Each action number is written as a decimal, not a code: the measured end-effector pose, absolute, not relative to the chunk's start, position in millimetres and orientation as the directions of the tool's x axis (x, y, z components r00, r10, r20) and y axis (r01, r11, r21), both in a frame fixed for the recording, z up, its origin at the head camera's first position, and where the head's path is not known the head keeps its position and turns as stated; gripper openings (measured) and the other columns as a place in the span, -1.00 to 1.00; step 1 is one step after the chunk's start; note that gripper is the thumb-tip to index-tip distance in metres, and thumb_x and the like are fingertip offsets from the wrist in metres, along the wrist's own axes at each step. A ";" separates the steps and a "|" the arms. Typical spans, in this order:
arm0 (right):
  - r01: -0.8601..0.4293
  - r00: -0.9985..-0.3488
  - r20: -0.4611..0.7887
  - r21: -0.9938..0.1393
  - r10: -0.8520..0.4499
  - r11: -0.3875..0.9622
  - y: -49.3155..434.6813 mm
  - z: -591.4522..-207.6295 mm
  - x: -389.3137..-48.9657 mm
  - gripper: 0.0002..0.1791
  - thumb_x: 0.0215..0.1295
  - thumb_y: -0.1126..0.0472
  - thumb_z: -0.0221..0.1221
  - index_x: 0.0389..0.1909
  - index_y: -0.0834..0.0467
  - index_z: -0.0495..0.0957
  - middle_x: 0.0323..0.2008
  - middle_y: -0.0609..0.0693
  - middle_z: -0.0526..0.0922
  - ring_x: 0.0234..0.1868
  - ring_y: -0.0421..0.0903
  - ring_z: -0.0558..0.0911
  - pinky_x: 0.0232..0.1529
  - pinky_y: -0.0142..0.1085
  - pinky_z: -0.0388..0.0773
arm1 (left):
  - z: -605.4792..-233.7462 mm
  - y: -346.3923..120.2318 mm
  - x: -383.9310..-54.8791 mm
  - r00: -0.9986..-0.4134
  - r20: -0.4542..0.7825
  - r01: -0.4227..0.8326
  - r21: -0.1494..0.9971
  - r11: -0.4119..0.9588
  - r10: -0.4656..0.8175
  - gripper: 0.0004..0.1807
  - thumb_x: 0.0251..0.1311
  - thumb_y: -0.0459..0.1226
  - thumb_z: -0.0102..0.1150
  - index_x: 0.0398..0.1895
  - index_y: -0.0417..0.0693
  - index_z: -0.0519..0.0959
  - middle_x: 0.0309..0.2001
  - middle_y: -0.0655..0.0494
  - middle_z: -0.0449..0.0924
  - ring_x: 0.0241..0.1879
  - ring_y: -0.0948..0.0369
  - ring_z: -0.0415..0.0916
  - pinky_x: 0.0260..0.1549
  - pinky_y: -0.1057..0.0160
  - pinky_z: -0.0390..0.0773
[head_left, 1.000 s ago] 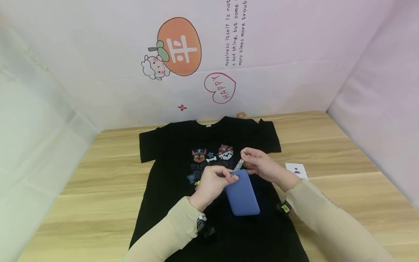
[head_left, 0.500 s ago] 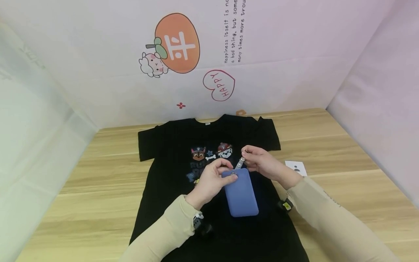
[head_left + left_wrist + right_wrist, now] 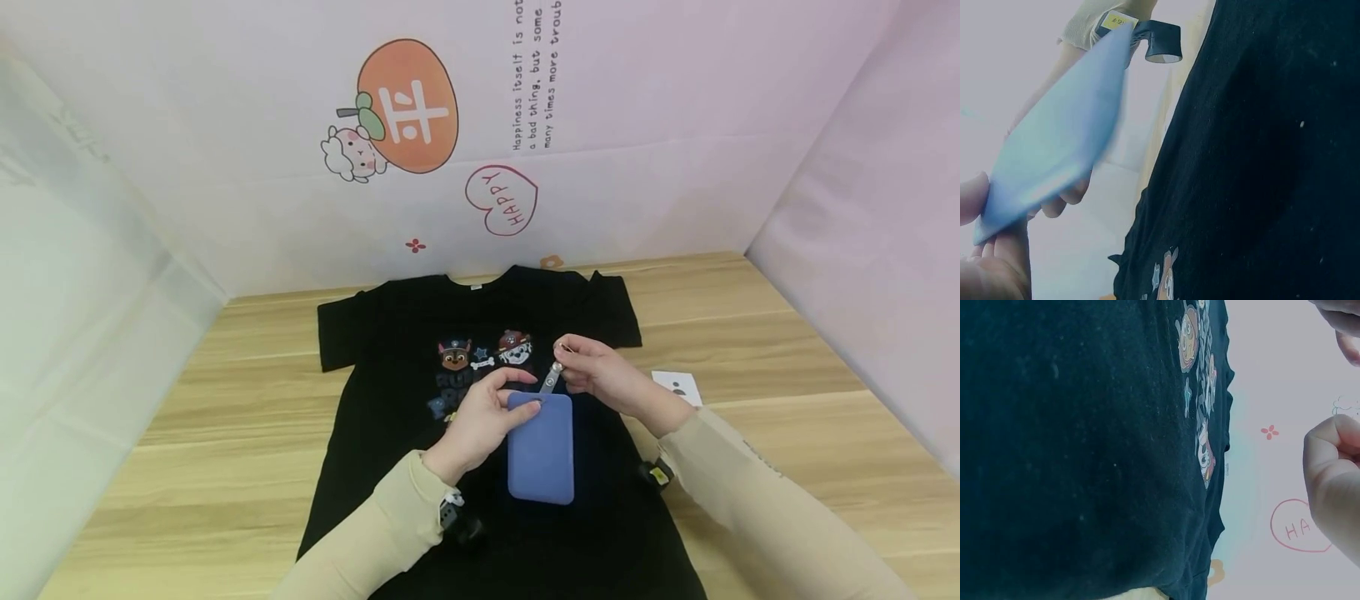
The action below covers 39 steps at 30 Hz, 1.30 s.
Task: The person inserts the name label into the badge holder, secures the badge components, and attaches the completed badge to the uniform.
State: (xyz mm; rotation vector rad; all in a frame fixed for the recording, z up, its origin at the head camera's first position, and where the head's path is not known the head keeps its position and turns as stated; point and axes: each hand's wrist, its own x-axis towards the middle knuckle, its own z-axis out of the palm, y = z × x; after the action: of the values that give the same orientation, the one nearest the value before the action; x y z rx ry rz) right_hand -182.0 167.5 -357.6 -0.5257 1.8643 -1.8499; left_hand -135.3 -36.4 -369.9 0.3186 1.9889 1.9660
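Note:
A blue card holder (image 3: 541,454) hangs above a black T-shirt (image 3: 408,392) in the head view. My left hand (image 3: 480,421) pinches its top edge, thumb in front and fingers behind; the left wrist view shows this grip on the holder's (image 3: 1054,131) near end. From the holder's slot a clear strap (image 3: 550,382) with metal snaps rises to my right hand (image 3: 603,375), whose thumb and fingertips pinch its upper end. In the right wrist view my right hand (image 3: 1335,481) has curled fingers, and the strap is out of sight.
The T-shirt lies flat on a wooden table (image 3: 225,433), with cartoon dog prints on its chest. A small white card (image 3: 677,387) with grey marks lies to the right, partly behind the right forearm. A printed white backdrop (image 3: 637,167) stands behind.
The card holder has swung from a tilt to nearly upright, its lower end moving left. My left index finger has lifted off the holder's front. The right hand keeps its hold on the strap.

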 end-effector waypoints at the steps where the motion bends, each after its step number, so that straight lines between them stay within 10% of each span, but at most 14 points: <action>1: 0.047 -0.819 -0.051 -0.999 -0.572 0.023 167.3 -357.1 -181.5 -0.81 0.52 0.17 -0.21 -0.33 0.07 0.29 -0.67 -0.19 0.17 -0.63 -0.26 0.17 -0.45 -0.39 0.16 | -370.2 -36.5 -135.3 -0.921 -0.070 -0.066 0.998 0.024 0.383 -0.61 0.22 -0.45 0.13 0.12 -0.30 0.37 -0.37 -0.15 0.68 -0.48 0.28 0.59 -0.41 0.30 0.59; 19: -0.119 -0.868 -0.041 -0.950 -0.494 0.288 167.9 -355.3 -181.3 -0.79 0.49 0.21 -0.15 -0.27 0.30 0.27 -0.63 -0.06 0.28 -0.56 -0.17 0.32 -0.38 -0.31 0.31 | -364.0 -41.5 -129.7 -0.918 -0.082 -0.041 0.993 0.114 0.388 -0.71 0.21 -0.41 0.16 -0.02 -0.29 0.40 -0.69 0.18 0.49 -0.73 0.33 0.31 -0.70 0.38 0.25; 27: -0.060 -0.883 -0.051 -0.974 -0.467 0.219 172.3 -356.4 -182.7 -0.80 0.49 0.22 -0.14 -0.29 0.27 0.31 -0.61 -0.08 0.31 -0.54 -0.23 0.35 -0.40 -0.38 0.34 | -363.6 -53.9 -130.2 -0.932 -0.058 -0.031 0.996 0.079 0.357 -0.83 0.23 -0.42 0.13 -0.13 -0.28 0.46 -0.43 -0.10 0.69 -0.53 0.30 0.54 -0.44 0.32 0.49; 39: -0.025 -0.853 -0.121 -0.962 -0.507 0.273 180.7 -355.1 -182.2 -0.81 0.45 0.22 -0.07 -0.25 0.31 0.32 -0.57 -0.07 0.34 -0.51 -0.22 0.37 -0.37 -0.35 0.39 | -367.7 -77.1 -130.5 -0.944 -0.072 -0.061 0.997 0.044 0.323 -0.82 0.25 -0.41 0.11 -0.12 -0.32 0.47 -0.57 0.26 0.60 -0.55 0.34 0.50 -0.46 0.36 0.47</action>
State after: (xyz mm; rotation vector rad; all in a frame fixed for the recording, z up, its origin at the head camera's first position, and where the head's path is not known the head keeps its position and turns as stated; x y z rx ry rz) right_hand -182.2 180.7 -355.1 -0.4814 2.1425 -1.6073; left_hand -130.5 -77.1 -367.7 0.2678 2.0473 1.9794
